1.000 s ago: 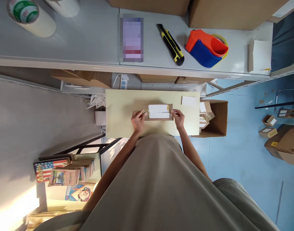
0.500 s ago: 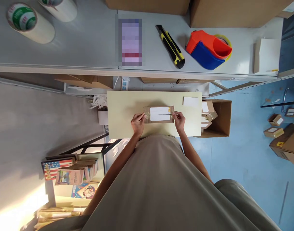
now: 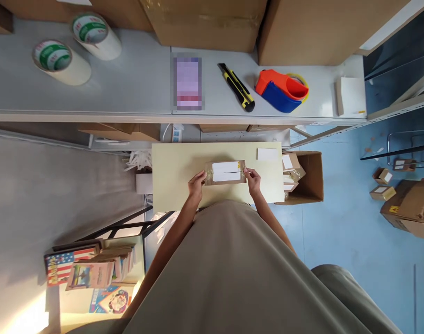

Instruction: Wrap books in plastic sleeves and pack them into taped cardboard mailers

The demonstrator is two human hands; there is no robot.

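Observation:
Between my hands is a small brown cardboard box with a white label on its top face and a thin dark line running across the label. My left hand grips the box's left end between thumb and fingers. At the opposite end, my right hand pinches the right edge. Whether the box rests on the pale yellow table or is lifted slightly, I cannot tell. A white slip of paper lies at the table's far right corner.
On the grey shelf beyond lie a yellow-black utility knife, a red-blue tape dispenser and tape rolls. An open carton holding small boxes stands right of the table. Books are at lower left.
The view has shifted, showing more of the shelf. Both hands keep hold of the cardboard box, which is turned very slightly; the left fingers have shifted a little on its end.

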